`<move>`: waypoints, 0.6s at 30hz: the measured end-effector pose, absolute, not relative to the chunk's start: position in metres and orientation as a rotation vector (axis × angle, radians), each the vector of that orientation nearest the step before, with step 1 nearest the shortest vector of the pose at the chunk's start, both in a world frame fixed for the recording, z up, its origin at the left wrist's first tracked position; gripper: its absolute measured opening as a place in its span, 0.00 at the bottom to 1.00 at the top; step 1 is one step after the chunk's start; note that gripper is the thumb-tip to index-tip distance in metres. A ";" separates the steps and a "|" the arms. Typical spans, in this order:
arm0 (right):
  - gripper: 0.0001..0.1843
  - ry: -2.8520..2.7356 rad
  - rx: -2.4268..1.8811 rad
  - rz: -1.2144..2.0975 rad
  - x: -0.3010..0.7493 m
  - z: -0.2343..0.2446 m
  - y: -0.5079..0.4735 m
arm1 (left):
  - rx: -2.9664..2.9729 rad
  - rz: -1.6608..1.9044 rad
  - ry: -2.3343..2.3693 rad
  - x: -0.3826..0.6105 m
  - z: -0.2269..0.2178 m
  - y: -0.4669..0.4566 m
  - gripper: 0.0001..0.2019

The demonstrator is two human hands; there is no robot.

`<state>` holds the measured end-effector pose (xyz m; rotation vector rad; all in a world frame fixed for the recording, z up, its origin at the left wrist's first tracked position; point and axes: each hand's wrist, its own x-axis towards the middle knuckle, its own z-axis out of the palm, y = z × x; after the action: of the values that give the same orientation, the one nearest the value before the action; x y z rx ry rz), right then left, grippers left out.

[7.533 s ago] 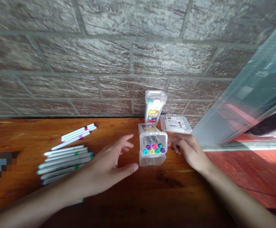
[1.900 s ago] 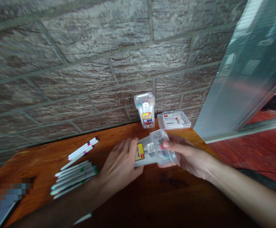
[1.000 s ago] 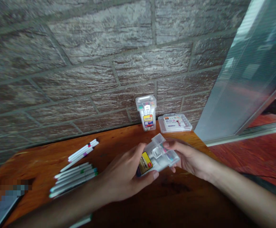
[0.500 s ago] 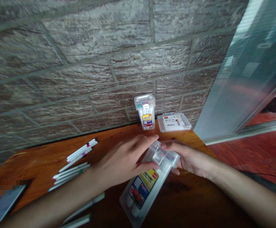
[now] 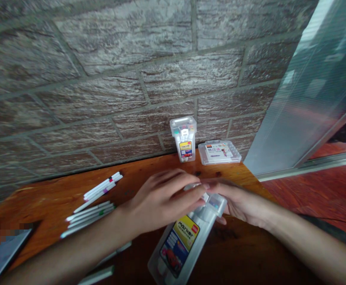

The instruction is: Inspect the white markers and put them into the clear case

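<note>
A clear plastic marker case (image 5: pixel 182 243) with a yellow "marker" label is tilted between my hands, its bottom end towards me and its lidded top away. My left hand (image 5: pixel 163 200) lies over the top of the case, fingers curled onto the lid. My right hand (image 5: pixel 235 198) grips the same top end from the right, fingers wrapped round it. Coloured marker caps show through the plastic by my right fingers.
A second marker case (image 5: pixel 184 138) stands upright against the brick wall, beside a flat clear box (image 5: pixel 219 152). Loose white markers (image 5: pixel 97 200) lie on the wooden table (image 5: pixel 56 190) at left. A phone (image 5: pixel 0 259) is at the lower left; a glass panel (image 5: pixel 312 99) stands right.
The case went from lying sideways between my hands to tilted with its bottom towards me. My left hand moved from its labelled side up onto the lid.
</note>
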<state>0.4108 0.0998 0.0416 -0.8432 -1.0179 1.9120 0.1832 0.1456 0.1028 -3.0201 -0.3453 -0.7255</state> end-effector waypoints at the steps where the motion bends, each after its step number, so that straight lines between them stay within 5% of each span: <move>1: 0.19 -1.026 -0.833 1.911 0.410 0.042 0.099 | -3.095 -0.803 -0.423 0.187 0.106 0.146 0.12; 10: 0.20 -1.024 -0.806 1.838 0.407 0.051 0.096 | -3.624 -0.944 -1.465 0.194 0.091 0.144 0.27; 18: 0.25 -1.144 -0.860 1.740 0.406 0.052 0.094 | -3.919 -1.101 -1.724 0.198 0.080 0.141 0.22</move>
<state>0.4064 0.0938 0.0524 -0.8598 -1.1443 1.7402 0.1982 0.1410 0.0796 -3.9194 -1.7239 -1.1014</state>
